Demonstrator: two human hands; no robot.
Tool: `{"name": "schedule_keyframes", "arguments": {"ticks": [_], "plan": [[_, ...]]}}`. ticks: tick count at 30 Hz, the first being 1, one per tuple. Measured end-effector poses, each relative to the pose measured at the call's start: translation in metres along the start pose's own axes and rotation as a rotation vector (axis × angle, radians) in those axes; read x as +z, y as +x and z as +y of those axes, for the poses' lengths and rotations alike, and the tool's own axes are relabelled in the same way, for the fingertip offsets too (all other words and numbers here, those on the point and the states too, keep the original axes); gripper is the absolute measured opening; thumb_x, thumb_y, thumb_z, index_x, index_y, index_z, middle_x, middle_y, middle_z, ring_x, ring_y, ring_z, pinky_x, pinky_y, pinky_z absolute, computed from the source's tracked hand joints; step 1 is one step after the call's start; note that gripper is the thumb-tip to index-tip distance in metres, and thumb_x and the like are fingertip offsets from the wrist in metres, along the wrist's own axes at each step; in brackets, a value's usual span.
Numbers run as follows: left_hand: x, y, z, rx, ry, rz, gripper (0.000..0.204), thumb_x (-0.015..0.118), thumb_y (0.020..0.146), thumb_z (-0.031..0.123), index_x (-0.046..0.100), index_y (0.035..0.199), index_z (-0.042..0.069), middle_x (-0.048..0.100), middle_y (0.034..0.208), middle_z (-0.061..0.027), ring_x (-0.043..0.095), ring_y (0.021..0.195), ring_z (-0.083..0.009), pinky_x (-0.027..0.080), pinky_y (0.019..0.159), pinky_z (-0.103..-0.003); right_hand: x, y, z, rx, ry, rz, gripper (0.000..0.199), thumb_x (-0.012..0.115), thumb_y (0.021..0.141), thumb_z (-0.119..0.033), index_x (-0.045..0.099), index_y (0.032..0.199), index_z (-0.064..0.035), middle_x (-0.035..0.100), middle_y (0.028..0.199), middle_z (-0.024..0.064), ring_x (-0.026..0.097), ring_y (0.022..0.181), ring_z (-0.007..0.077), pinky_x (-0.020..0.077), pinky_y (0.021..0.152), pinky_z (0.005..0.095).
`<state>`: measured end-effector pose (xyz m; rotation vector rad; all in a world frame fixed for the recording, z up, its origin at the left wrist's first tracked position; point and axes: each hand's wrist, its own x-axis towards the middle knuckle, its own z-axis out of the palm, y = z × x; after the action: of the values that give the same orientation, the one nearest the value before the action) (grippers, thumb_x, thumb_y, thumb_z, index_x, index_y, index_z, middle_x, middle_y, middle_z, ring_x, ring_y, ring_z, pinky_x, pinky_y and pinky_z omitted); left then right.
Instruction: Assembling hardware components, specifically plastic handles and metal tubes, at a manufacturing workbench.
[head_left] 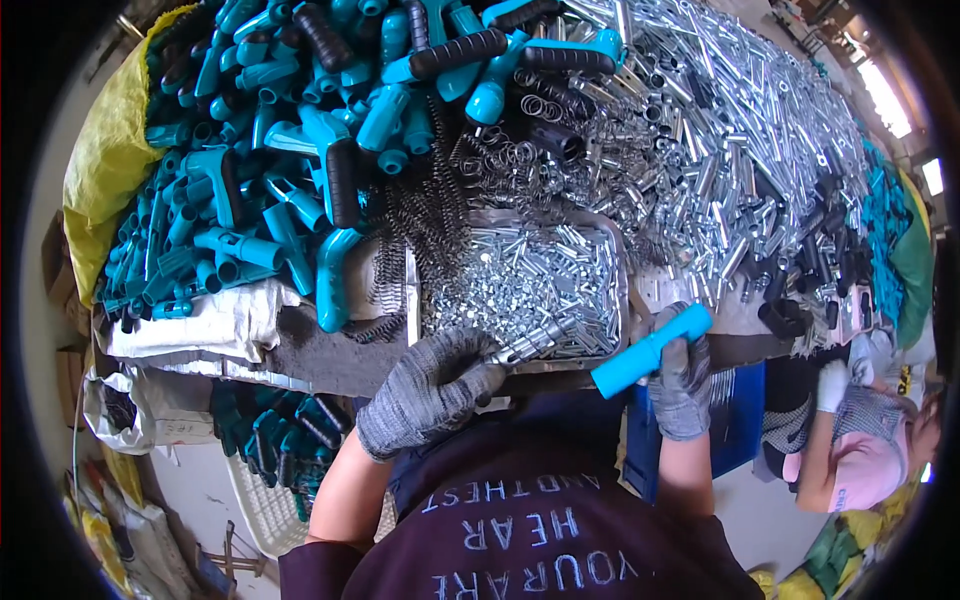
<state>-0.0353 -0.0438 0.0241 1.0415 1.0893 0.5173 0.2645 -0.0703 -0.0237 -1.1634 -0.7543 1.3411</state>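
Observation:
My left hand (428, 396), in a grey knitted glove, is closed on a shiny slotted metal tube (532, 343). The tube points right and slightly up, over the front edge of a metal tray (621, 285) full of small pins and metal bits. In my right hand (683, 388), gloved alike, is a teal plastic tube (636, 361). It lies slanted, its lower end toward my left hand, apart from the metal piece. Both hands are at the table's front edge, in front of my dark top. My fingers hide part of each tube.
Teal plastic handles (345, 165) heap up at the left, beside dark coil springs (425, 225). Shiny metal rods and tubes (735, 110) cover the right. Below stand a white basket (262, 515) and a blue bin (738, 425). Another person's pink-sleeved arm (865, 465) is at right.

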Motion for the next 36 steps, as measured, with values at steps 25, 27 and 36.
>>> {"name": "schedule_keyframes", "arguments": {"ticks": [25,27,36], "plan": [[0.002,-0.011,0.008,0.058,0.179,0.093,0.037,0.055,0.099,0.03,0.065,0.119,0.0,0.064,0.074,-0.0021,0.056,0.063,-0.0065,0.046,0.06,-0.022,0.045,0.01,-0.01,0.129,-0.19,-0.129,0.042,0.076,0.085,-0.036,0.057,0.104,-0.0045,0.059,0.087,0.0049,0.064,0.076,0.0135,0.0615,0.06,0.0283],[0.007,-0.009,0.006,0.039,0.039,0.077,0.036,0.051,0.101,0.03,0.065,0.12,0.002,0.064,0.075,-0.0022,0.056,0.063,-0.0062,0.046,0.059,-0.023,0.051,0.006,-0.003,0.202,-0.141,-0.157,0.048,0.069,0.09,-0.044,0.054,0.11,-0.0035,0.062,0.086,0.0099,0.067,0.069,0.0175,0.0596,0.056,0.0278],[0.0,-0.002,-0.004,0.161,0.433,0.11,0.033,0.047,0.104,0.028,0.064,0.119,0.004,0.067,0.086,-0.0067,0.061,0.079,-0.0113,0.05,0.072,-0.027,0.059,-0.004,0.008,0.447,0.022,-0.414,0.057,0.057,0.094,-0.055,0.046,0.12,-0.0054,0.066,0.08,0.0168,0.069,0.061,0.0243,0.0573,0.048,0.0307]]}}
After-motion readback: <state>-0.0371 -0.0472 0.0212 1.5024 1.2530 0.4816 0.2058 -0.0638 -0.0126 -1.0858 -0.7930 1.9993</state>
